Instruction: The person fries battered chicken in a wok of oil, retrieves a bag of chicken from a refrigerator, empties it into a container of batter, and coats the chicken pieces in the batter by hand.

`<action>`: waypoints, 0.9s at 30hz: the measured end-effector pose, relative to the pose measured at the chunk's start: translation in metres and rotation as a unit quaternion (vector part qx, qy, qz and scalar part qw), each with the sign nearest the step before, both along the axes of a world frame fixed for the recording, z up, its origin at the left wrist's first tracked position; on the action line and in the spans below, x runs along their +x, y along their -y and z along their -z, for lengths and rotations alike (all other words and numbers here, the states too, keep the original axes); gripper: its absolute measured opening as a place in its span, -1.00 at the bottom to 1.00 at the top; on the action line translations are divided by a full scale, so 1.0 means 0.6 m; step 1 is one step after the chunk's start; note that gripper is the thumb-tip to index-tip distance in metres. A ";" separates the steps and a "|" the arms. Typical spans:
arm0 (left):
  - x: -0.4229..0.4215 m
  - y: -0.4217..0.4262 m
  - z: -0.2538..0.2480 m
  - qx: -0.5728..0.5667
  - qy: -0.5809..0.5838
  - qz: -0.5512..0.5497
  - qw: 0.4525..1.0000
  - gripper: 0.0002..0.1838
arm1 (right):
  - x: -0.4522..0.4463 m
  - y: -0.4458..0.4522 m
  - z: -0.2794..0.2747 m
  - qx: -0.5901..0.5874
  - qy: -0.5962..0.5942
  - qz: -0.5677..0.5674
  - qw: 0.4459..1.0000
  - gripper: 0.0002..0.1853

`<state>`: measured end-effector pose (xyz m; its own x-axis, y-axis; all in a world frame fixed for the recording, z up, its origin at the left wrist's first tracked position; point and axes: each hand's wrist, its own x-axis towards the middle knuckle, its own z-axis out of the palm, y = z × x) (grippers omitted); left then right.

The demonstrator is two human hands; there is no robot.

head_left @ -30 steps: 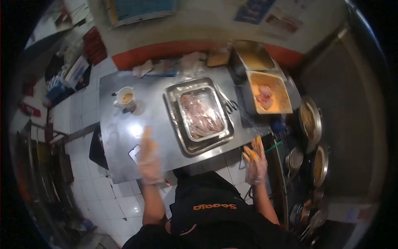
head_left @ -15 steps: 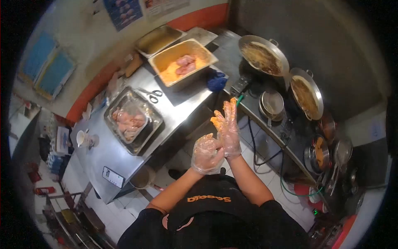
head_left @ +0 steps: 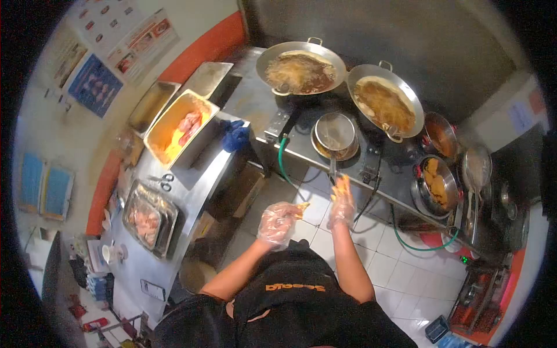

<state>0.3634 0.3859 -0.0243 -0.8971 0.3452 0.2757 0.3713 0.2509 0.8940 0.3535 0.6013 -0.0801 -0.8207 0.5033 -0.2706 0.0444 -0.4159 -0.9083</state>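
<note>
My left hand [head_left: 277,224], in a clear plastic glove, is above the tiled floor with its orange-coated fingertips pointing right. Its fingers are loosely bent, and I see nothing held in them. My right hand [head_left: 342,204], gloved the same way, is seen partly edge-on with its coated fingers stretched forward and apart from the left hand. Just beyond its fingertips is the handle of a round strainer [head_left: 335,132], which lies over a pot on the stove counter. A deep metal pan [head_left: 201,139] on the left table holds raw meat pieces [head_left: 188,126] and orange coating.
Two large woks [head_left: 281,93] [head_left: 396,138] of bubbling oil stand on the stove counter. A bowl of fried pieces [head_left: 433,182] is at right. On the steel table [head_left: 198,188] are scissors [head_left: 166,182], a tray of raw meat [head_left: 169,246] and a phone [head_left: 152,289]. A green hose [head_left: 418,249] hangs below the counter.
My hands have come apart; the left had been against the right glove. The view has turned right toward the stove, so the woks are more central and the table is further left.
</note>
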 end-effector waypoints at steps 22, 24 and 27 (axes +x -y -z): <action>-0.627 0.000 0.549 0.045 0.405 -0.286 0.867 -0.76 | -0.113 -0.105 0.301 -0.380 0.037 -0.055 0.923 -0.50; -0.631 0.017 0.552 0.051 0.426 -0.232 0.873 -0.77 | -0.126 -0.117 0.263 -0.361 0.081 -0.071 0.926 -0.56; -0.624 0.018 0.534 0.026 0.429 -0.203 0.880 -0.73 | -0.123 -0.102 0.278 -0.337 0.041 -0.053 0.939 -0.59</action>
